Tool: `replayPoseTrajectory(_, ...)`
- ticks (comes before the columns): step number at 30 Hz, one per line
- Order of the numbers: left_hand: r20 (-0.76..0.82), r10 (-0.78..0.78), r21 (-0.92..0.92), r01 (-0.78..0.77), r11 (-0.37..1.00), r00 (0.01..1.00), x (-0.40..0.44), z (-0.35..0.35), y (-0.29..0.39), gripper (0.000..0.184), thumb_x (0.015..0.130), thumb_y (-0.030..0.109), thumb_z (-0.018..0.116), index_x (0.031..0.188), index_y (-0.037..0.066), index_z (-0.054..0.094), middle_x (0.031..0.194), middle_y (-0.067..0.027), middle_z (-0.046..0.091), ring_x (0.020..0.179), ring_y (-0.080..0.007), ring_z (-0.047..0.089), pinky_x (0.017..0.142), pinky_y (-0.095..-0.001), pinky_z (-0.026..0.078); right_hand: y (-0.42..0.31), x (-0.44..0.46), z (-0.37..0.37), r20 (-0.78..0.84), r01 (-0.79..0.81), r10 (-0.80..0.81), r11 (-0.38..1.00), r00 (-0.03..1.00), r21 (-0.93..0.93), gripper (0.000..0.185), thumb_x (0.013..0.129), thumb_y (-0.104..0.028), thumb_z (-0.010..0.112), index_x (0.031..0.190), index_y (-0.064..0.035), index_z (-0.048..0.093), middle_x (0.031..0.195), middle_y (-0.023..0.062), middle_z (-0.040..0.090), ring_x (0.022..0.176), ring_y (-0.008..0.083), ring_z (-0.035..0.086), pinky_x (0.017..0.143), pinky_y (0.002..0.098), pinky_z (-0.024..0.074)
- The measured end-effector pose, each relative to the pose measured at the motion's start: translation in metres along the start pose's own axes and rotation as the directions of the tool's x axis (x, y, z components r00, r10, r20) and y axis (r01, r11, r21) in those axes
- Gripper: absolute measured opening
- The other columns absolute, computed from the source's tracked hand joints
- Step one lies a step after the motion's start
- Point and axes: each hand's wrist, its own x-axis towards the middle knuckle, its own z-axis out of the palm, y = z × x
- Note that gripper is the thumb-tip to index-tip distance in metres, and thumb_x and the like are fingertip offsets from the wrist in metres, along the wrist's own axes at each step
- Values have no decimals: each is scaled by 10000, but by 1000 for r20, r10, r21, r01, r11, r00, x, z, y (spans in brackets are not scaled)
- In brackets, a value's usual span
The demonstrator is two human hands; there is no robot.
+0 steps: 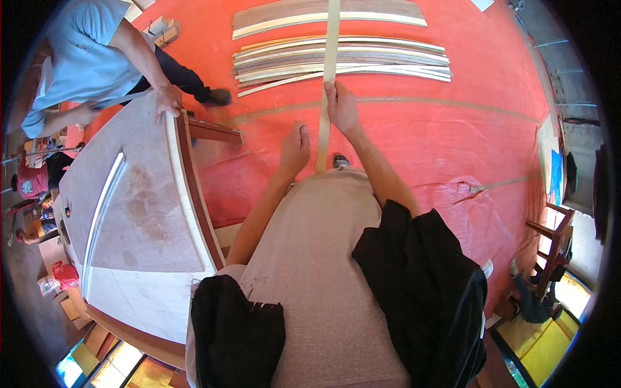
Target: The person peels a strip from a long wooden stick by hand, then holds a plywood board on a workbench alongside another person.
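A long, thin pale wooden strip (331, 48) runs upright through the middle of the view, from the top edge down to my waist. My right hand (343, 110) is closed around it, thumb on its face. Just left of the strip is my left hand (295, 149), its fingers curled and its thumb up, apart from the strip; whether it holds anything is hidden. Beyond my hands, several curved wooden strips (278, 63) lie side by side on the red floor sheet (401, 142).
At left stands a large table (149, 213) with a curved light strip (103, 194) on it. A co-worker in a light blue shirt (87, 52) leans over its far corner. Other people are further left. A wooden frame (553, 249) stands at far right, near another person (533, 301).
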Motion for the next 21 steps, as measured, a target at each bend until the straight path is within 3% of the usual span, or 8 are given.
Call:
replayPoseTrajectory(2,20,-44,57,42,997,999,-2,-11,-6,245,985,219,460,886,2,515,642,-166,564,585,-324,576,581,-421,444,3,10,-3,34,20,-19,1000,999,-21,372,992,-321,463,841,14,523,641,254,545,589,455,547,504,488,399)
replayPoseTrajectory(5,120,-124,-144,141,979,985,-2,-21,11,316,1011,285,422,966,1,555,789,-122,635,634,-244,608,617,-387,487,1,39,-15,28,59,-59,998,998,9,378,998,-325,446,866,22,518,670,265,557,637,465,558,536,495,411)
replayPoseTrajectory(8,204,-81,-631,195,751,976,18,-18,51,370,1023,330,390,1086,2,548,991,-105,637,702,-203,623,666,-369,520,-22,70,-31,26,83,-84,996,996,44,455,1005,-376,404,864,37,533,690,261,565,674,449,575,593,483,438)
replayPoseTrajectory(10,283,40,-745,193,638,958,45,-21,86,373,1026,330,379,1171,10,501,1044,-121,597,720,-199,619,665,-359,538,-53,87,-44,40,84,-86,994,995,67,494,1004,-405,396,856,44,541,688,253,568,669,424,590,599,469,448)
replayPoseTrajectory(11,303,51,-740,201,642,952,58,-28,111,358,1026,324,384,1175,16,490,994,-109,589,696,-181,606,633,-341,527,-57,96,-45,37,63,-67,993,997,105,516,998,-421,410,846,50,553,686,235,577,637,375,596,591,445,455)
replayPoseTrajectory(16,361,77,-689,210,694,929,101,-45,162,268,1026,280,402,1129,44,478,781,-36,511,576,-100,515,487,-262,447,-94,120,-61,86,-3,-9,990,996,142,541,992,-448,397,858,52,555,709,237,596,678,366,608,652,438,477)
replayPoseTrajectory(17,341,98,-728,197,656,935,100,-43,167,204,1025,263,407,1024,67,465,750,-1,472,551,-70,464,450,-225,383,-94,121,-64,67,12,-20,992,998,125,540,992,-446,395,864,54,553,711,241,594,690,373,610,658,441,477)
replayPoseTrajectory(21,273,120,-667,98,739,954,108,-42,162,205,1024,233,407,1025,42,484,772,-13,489,618,-104,508,544,-253,435,-81,82,-78,-41,-34,34,999,999,2,478,996,-390,392,872,48,538,709,242,572,671,407,560,648,463,445)
